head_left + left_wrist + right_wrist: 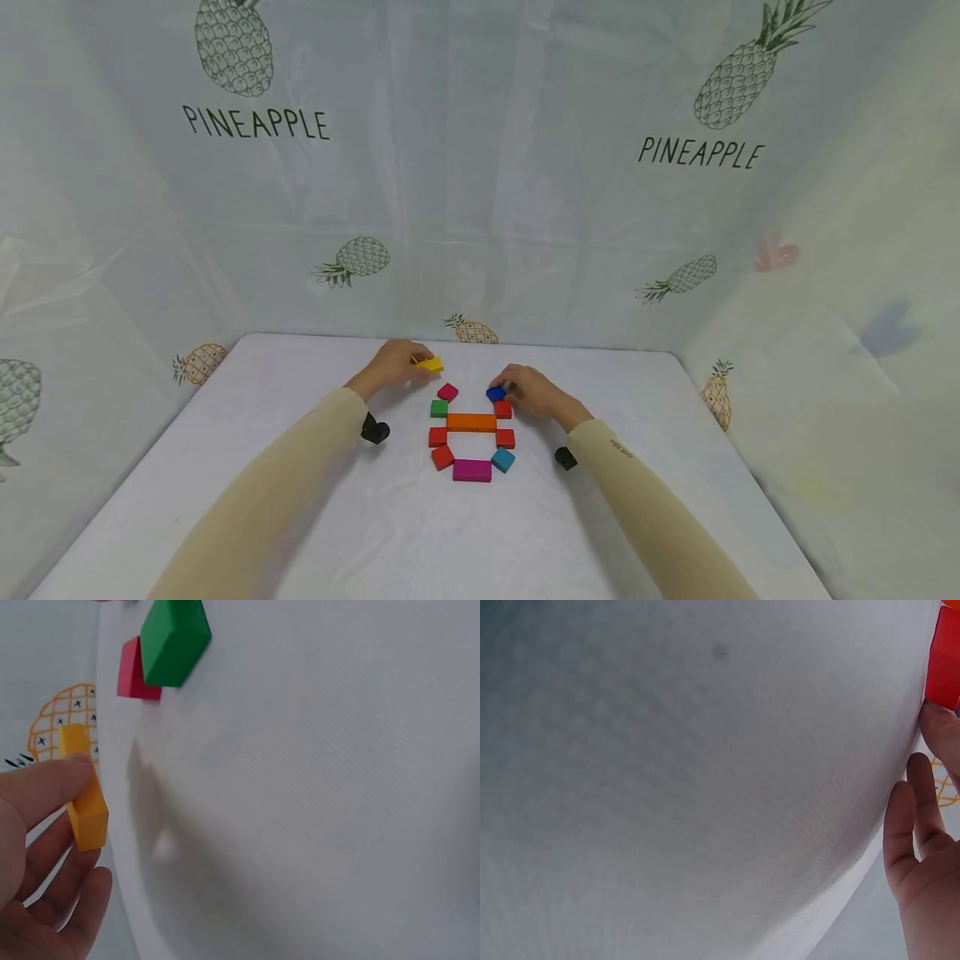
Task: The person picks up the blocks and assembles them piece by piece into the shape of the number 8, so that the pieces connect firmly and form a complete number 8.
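Note:
My left hand point(392, 363) pinches a yellow block point(431, 364) between thumb and fingers, above the far part of the table. In the left wrist view the yellow block point(88, 810) is long and narrow, with a shadow on the cloth. My right hand point(529, 390) pinches a blue block point(496, 394) at the far right end of a block outline, just beyond a red block point(503, 410). Opposite it lie a pink-red block point(447, 391) and a green block point(439, 408). The blue block is hidden in the right wrist view, where a red block point(945, 660) shows by the thumb.
A long orange block point(471, 422) spans the outline's middle, and a magenta block point(472, 472) closes its near end. Several red blocks and a teal block point(503, 460) line the sides. The white table point(420, 542) meets a pineapple-printed curtain point(480, 183) behind.

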Demonstrator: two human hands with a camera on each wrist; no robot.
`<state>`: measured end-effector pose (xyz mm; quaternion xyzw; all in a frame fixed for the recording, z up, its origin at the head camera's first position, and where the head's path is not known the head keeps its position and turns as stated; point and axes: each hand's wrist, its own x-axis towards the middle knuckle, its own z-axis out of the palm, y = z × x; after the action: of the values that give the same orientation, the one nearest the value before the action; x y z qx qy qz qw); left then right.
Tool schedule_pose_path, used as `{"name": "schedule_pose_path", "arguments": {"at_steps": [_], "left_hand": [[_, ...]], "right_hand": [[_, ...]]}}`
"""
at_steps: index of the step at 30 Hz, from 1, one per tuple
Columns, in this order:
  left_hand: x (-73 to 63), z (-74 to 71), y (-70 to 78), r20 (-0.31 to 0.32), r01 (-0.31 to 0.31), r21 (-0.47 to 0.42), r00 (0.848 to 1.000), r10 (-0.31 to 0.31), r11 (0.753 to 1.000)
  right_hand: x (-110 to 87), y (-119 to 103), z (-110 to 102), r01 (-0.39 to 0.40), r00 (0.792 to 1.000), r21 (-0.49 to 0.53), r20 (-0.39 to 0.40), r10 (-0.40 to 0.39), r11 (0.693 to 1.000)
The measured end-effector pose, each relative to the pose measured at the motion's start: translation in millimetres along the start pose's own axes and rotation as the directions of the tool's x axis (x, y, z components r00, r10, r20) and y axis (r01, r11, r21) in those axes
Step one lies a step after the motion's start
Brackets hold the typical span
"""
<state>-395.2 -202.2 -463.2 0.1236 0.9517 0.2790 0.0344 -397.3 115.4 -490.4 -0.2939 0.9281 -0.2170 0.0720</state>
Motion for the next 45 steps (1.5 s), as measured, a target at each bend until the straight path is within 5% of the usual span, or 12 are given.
{"name": "schedule_pose_path", "arguments": {"at_steps": [12, 28, 45], "left_hand": [[9.8, 9.9, 24.6, 0.039, -0.087, -0.015, 0.995, 0.088, 0.996], [26.4, 35.5, 49.2, 0.095, -0.061, -0.069, 0.993, 0.068, 0.996], [21.4, 46.6, 61.7, 0.131, -0.045, -0.066, 0.990, 0.054, 0.997]], "right_hand": [[2.2, 0.6, 0.7, -0.001, 1.000, -0.004, 0.004, 0.001, 1.000], [1.4, 1.0, -1.0, -0.003, 1.000, 0.018, 0.004, 0.003, 1.000], [1.4, 0.2, -1.0, 0.011, 1.000, 0.030, -0.005, -0.011, 1.000]]}}
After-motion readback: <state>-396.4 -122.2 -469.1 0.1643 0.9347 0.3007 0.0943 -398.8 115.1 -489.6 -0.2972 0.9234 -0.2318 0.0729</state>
